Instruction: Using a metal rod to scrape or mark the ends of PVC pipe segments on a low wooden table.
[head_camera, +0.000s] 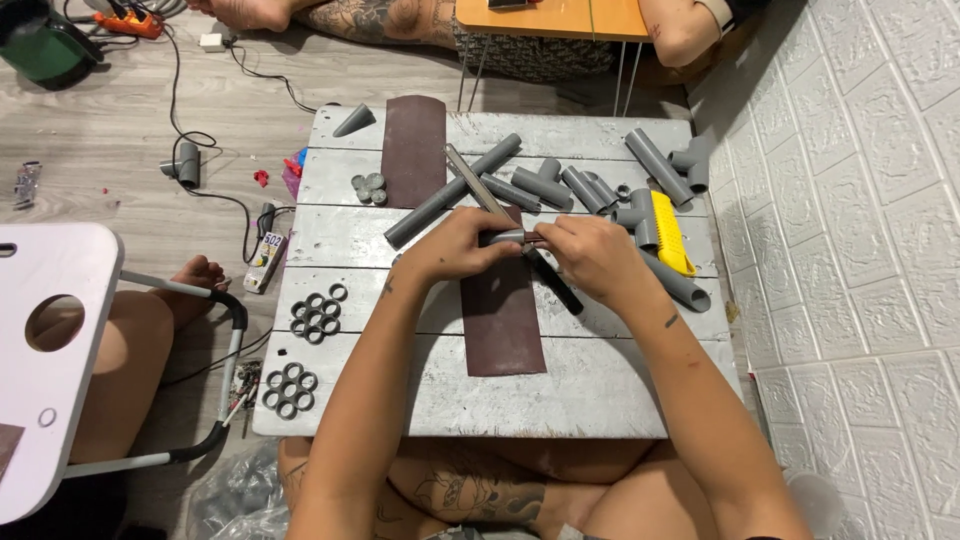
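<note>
The left hand (455, 245) and right hand (592, 255) cover most of the short grey pipe (508, 237) between them, so its ends cannot be seen. The green bucket (40, 45) and orange table (555, 18) are cut off at the top edge.

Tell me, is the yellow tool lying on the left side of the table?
No, the yellow tool lies on the right side of the table, beside grey pipe pieces.

— What am I working on?
— My low grey plank table (600, 390). On it lie two sandpaper strips (505, 320), grey pipe pieces (450, 190), cut rings (318, 315), round caps (368, 187) and a yellow brush (670, 232).
</note>
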